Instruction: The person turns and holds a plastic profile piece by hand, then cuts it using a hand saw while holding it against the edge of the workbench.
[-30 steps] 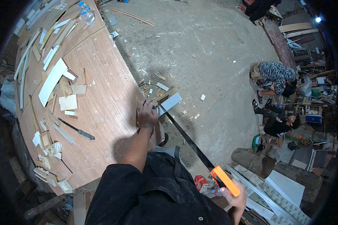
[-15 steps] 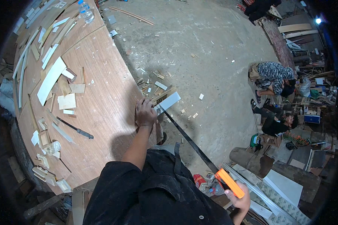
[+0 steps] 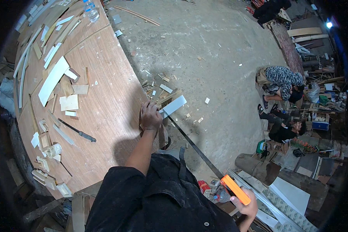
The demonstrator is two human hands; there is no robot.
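My right hand (image 3: 246, 205) grips the orange handle (image 3: 236, 189) of a handsaw at the lower right. Its long, narrow dark blade (image 3: 197, 149) slants up and left, and the far end meets a white-faced strip of board (image 3: 174, 105). That strip juts out past the right edge of the wooden table (image 3: 104, 92). Beside it, a bare wood piece (image 3: 170, 97) also sticks out over the floor. At the table's edge my left hand (image 3: 150, 116) presses down on the near end of the strip, its fingers curled over it. The fingertips are partly hidden.
On the table lie a dark-handled file-like tool (image 3: 81, 133), a curved white panel (image 3: 53, 82), several offcuts and a water bottle (image 3: 92, 13). Offcuts litter the concrete floor (image 3: 220, 77). Two people (image 3: 279, 82) sit at the right. Long boards (image 3: 272, 205) lie near my right hand.
The saw has shifted very slightly up and left with my right hand, and its blade looks lighter and thinner. My left hand stays on the white-faced strip.
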